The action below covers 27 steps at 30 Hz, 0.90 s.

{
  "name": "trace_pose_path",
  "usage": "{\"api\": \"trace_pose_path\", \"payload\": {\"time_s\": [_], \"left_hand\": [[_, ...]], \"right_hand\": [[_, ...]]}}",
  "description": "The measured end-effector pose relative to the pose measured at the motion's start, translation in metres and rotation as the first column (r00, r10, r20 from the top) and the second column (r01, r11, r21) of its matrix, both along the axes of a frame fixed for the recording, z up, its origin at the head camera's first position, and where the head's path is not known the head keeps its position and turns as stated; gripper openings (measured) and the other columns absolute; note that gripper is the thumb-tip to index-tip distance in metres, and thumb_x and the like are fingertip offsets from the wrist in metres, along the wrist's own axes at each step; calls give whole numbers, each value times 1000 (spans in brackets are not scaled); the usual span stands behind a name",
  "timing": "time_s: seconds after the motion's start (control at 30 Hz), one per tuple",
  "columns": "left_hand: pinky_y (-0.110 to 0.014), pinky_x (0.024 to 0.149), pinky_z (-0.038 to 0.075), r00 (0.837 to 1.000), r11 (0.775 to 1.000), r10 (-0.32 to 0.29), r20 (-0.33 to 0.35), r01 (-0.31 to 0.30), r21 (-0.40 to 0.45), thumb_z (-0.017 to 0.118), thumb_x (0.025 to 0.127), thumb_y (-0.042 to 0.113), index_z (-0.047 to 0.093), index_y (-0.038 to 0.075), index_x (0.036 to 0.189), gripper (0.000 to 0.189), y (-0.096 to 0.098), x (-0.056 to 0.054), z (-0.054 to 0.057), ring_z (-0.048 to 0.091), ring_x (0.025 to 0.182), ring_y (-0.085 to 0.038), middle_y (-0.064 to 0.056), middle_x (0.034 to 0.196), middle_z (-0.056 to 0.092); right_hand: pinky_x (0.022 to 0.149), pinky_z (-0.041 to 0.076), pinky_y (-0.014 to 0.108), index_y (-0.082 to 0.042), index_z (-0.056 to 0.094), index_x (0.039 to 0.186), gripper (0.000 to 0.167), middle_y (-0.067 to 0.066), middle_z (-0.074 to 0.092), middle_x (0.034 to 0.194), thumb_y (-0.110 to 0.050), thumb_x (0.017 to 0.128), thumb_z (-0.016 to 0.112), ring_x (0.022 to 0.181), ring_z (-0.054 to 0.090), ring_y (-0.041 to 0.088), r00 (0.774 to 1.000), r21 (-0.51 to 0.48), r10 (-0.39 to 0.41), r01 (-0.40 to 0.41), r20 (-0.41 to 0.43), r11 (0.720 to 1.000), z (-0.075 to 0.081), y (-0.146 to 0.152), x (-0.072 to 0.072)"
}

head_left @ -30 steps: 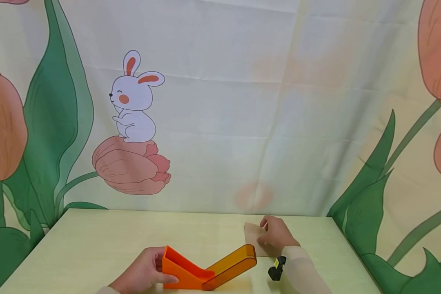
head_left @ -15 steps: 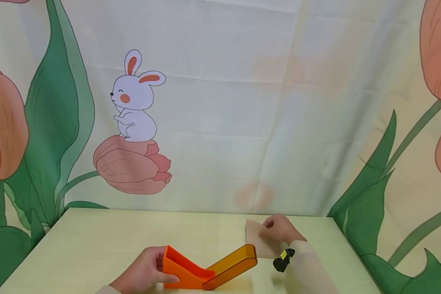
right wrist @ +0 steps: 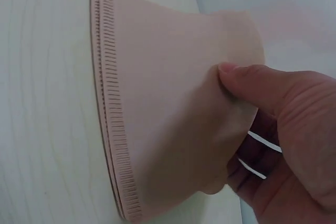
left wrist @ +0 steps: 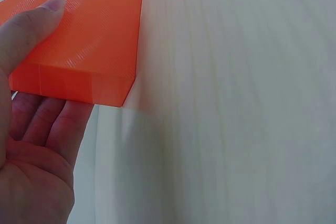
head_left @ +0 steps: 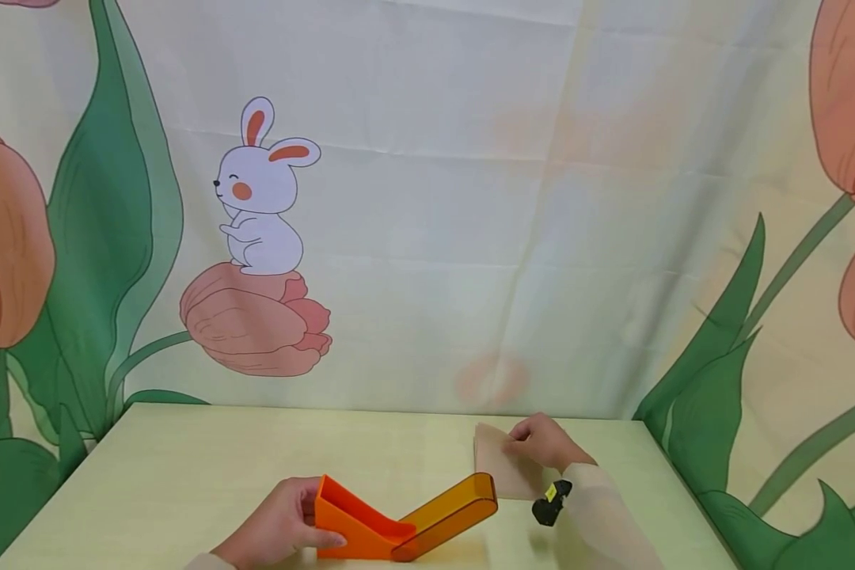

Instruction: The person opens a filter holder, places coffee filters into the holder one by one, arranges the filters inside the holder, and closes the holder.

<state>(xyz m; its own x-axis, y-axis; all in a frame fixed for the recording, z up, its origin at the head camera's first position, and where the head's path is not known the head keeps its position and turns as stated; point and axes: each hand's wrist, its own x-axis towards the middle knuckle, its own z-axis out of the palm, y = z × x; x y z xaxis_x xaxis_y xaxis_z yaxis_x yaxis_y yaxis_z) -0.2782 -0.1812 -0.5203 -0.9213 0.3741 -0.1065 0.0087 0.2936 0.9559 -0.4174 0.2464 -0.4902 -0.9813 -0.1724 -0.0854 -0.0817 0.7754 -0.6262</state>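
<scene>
My left hand (head_left: 278,522) grips the closed end of an orange plastic box (head_left: 359,526), thumb on its near side and fingers behind. The box's amber see-through lid (head_left: 449,516) is swung up to the right. In the left wrist view the thumb lies flat on the orange wall (left wrist: 100,30). At the back right, my right hand (head_left: 547,443) pinches a small stack of brown paper coffee filters (head_left: 504,467) by its far edge. The right wrist view shows the thumb on top of the coffee filters (right wrist: 163,93), whose crimped seams line up on the left.
Both hands work over a pale wood-grain table (head_left: 207,459). A cloth backdrop (head_left: 413,237) printed with tulips and a rabbit hangs along its back edge. A small black camera (head_left: 552,503) is strapped at the right wrist.
My right hand has moved slightly right and now pinches the coffee filters, whose far edge has lifted a little. The left hand and the orange box have stayed in place.
</scene>
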Motion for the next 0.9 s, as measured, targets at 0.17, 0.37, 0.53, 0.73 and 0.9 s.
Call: {"api": "trace_pose_path", "payload": {"time_s": [0.17, 0.37, 0.53, 0.73, 0.9], "left_hand": [[-40, 97, 59, 1000, 1000, 1, 1, -1, 2, 90, 77, 26, 68, 8, 123, 54, 1, -1, -1, 69, 96, -22, -4, 116, 75], [-41, 97, 59, 1000, 1000, 5, 1, -5, 0, 91, 77, 25, 68, 8, 123, 55, 1, -1, -2, 69, 96, -22, -4, 116, 75], [-40, 97, 59, 1000, 1000, 0, -7, 0, 0, 90, 77, 26, 68, 8, 123, 55, 1, -1, -2, 69, 96, -22, -4, 115, 75], [-40, 96, 59, 1000, 1000, -2, -7, 2, -7, 90, 77, 26, 68, 8, 123, 54, 0, -2, -2, 69, 96, -22, -4, 115, 75], [-40, 95, 59, 1000, 1000, 1, 5, -1, -9, 90, 77, 24, 68, 7, 122, 53, -1, -1, -1, 69, 96, -22, -4, 114, 76]], "right_hand": [[71, 54, 31, -19, 79, 95, 9, 0, 68, 85, -20, 87, 83, 79, 58, 20, 999, 28, -11, 13, -52, 1000, -2, -3, -1], [68, 51, 30, -17, 70, 90, 16, 2, 63, 81, -17, 84, 85, 76, 56, 21, 993, 60, -11, 18, -120, 998, -4, -4, -3], [72, 53, 31, -16, 69, 81, 17, -1, 65, 83, -17, 84, 86, 80, 56, 20, 992, 51, -25, 32, -124, 998, -4, -4, -2], [68, 50, 30, -16, 70, 80, 17, 0, 65, 84, -21, 84, 86, 80, 56, 20, 994, 7, -40, 41, -106, 999, 5, -1, -1], [68, 52, 30, -17, 75, 84, 12, 0, 68, 85, -24, 85, 85, 79, 57, 21, 999, -61, 2, -4, -35, 998, 14, 6, 0]]}}
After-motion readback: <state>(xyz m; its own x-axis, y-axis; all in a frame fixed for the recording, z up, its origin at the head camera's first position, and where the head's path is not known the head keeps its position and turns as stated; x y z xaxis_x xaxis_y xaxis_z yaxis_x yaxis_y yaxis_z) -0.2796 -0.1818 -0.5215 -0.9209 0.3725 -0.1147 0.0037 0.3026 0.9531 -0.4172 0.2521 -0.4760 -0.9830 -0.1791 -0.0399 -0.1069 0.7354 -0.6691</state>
